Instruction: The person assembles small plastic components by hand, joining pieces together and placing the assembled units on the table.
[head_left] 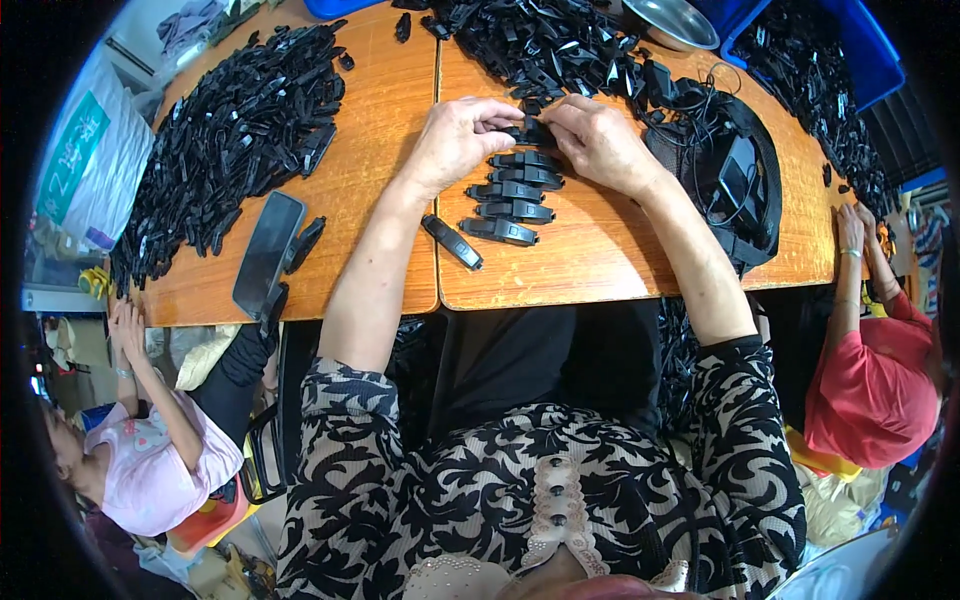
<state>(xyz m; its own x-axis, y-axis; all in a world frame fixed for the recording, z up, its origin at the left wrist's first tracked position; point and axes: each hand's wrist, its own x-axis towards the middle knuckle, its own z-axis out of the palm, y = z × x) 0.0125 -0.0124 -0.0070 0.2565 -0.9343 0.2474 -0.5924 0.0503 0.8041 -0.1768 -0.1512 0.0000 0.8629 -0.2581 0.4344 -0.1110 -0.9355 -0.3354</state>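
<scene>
Several elongated black plastic parts (pixel 515 211) lie side by side in a short row on the wooden table in front of me. At the far end of that row is another black plastic part (pixel 531 131), between my two hands. My left hand (pixel 462 138) grips its left end with thumb and fingers. The bent fingers of my right hand (pixel 597 140) close on its right end and partly hide it. A single black plastic part (pixel 453 242) lies slanted, apart from the row, near my left forearm.
Heaps of black parts lie at the left (pixel 245 130) and far middle (pixel 540 50). A phone (pixel 268 255) leans at the left edge. On the right are a black mesh bag (pixel 765 190) with cables, and a blue bin (pixel 880 60). A metal bowl (pixel 680 20) stands behind; co-workers sit either side.
</scene>
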